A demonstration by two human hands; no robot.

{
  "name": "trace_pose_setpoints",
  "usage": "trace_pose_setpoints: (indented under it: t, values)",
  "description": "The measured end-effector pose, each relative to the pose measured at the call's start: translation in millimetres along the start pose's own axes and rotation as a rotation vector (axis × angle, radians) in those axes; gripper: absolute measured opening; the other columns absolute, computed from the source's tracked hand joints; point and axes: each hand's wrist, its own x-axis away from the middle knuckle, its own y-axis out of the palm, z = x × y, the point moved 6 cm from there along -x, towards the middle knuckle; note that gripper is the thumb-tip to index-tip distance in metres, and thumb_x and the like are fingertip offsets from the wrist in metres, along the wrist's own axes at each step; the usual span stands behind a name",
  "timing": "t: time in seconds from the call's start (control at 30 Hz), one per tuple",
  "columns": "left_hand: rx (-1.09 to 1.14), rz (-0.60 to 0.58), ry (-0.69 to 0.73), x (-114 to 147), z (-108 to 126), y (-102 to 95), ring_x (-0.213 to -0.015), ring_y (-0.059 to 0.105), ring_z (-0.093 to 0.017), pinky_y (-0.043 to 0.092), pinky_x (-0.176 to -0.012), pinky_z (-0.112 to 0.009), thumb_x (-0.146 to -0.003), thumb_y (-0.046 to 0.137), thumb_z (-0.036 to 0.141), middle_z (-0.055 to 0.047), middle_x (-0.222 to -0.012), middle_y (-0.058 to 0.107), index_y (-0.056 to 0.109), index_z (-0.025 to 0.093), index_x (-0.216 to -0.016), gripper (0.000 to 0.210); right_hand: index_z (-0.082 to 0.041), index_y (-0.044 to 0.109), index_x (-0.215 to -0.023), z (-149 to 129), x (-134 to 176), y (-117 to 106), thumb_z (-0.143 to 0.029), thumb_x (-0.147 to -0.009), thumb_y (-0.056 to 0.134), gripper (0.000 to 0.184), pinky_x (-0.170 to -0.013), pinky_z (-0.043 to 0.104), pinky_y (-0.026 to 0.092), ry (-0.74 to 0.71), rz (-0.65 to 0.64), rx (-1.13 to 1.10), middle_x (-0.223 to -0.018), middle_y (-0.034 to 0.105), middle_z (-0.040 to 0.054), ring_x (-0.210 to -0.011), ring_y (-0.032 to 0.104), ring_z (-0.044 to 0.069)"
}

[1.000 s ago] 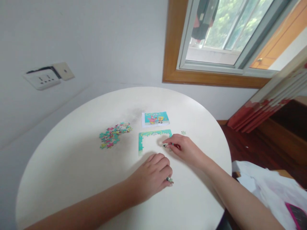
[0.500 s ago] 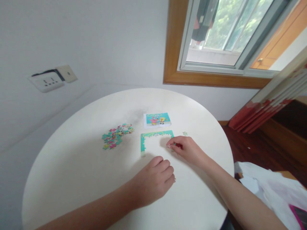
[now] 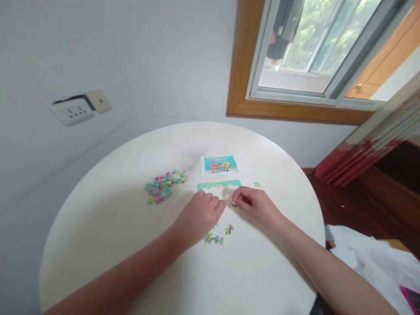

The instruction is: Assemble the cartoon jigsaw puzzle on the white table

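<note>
A partly joined jigsaw border [image 3: 219, 184], green and teal, lies on the white round table [image 3: 108, 245]. My right hand [image 3: 257, 204] pinches a small puzzle piece [image 3: 233, 203] at the border's right side. Close beside it, my left hand [image 3: 203, 214] is closed over the left part of the border, fingers curled; whatever they hold is hidden. Just below the hands lie several loose pieces [image 3: 213, 239], with a yellow and purple piece [image 3: 229, 229] next to them. Behind the border is a picture card [image 3: 219, 166] with a pink and a yellow cartoon figure.
To the left sits a heap of mixed puzzle pieces [image 3: 166, 186]. A single pale green piece [image 3: 257, 185] lies right of the border. A wall socket [image 3: 74, 111], a window [image 3: 295, 52] and a red-white curtain [image 3: 348, 164] surround the table. White bags [image 3: 357, 258] lie at the lower right.
My left hand has moved up and slightly left, towards my right hand, uncovering loose pieces below. My right hand stays at the border's right side with its piece. The view has shifted slightly.
</note>
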Motion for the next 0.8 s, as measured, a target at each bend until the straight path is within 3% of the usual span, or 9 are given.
trace_pose_setpoints:
  t: [0.23, 0.43, 0.57, 0.8]
  values:
    - [0.019, -0.053, -0.157, -12.1, 4.4, 9.4, -0.088, 0.05, -0.026, 0.036, -0.073, -0.039, -0.091, 0.05, 0.016, -0.007, -0.083, 0.058, 0.059, 0.017, -0.081, 0.014, -0.019, 0.07, -0.082, -6.1, -7.0, 5.2, -0.017, -0.085, 0.058, 0.012, -0.073, 0.028, 0.039, -0.149, 0.048, 0.372, -0.075, 0.068, 0.0032, -0.074, 0.055, 0.016]
    - [0.198, -0.116, -0.227, -6.3, -16.6, 0.3, -0.086, 0.051, -0.022, 0.037, -0.074, -0.037, -0.092, 0.051, 0.021, -0.006, -0.083, 0.058, 0.065, 0.018, -0.079, 0.02, -0.023, 0.072, -0.084, -5.7, -8.3, 10.8, -0.021, -0.087, 0.059, 0.013, -0.08, 0.032, 0.037, -0.194, 0.067, 0.423, -0.086, 0.067, 0.0035, -0.086, 0.054, 0.018]
    - [0.295, -0.08, -0.235, 2.3, -29.6, 0.5, -0.091, 0.05, -0.022, 0.039, -0.079, -0.035, -0.088, 0.057, 0.018, -0.006, -0.09, 0.057, 0.066, 0.019, -0.096, 0.012, -0.025, 0.073, -0.092, -5.6, -6.1, 3.8, -0.022, -0.088, 0.058, 0.016, -0.08, 0.033, 0.037, -0.212, 0.074, 0.438, -0.092, 0.065, 0.0048, -0.088, 0.053, 0.019]
    - [0.34, -0.071, -0.184, 3.2, -25.1, 12.1, -0.096, 0.049, -0.022, 0.038, -0.083, -0.036, -0.087, 0.062, 0.029, -0.005, -0.096, 0.056, 0.064, 0.022, -0.102, 0.017, -0.027, 0.071, -0.106, -3.8, 1.6, -3.8, -0.028, -0.082, 0.066, 0.024, -0.086, 0.038, 0.036, -0.218, -0.024, 0.507, -0.107, 0.061, 0.0072, -0.098, 0.049, 0.022]
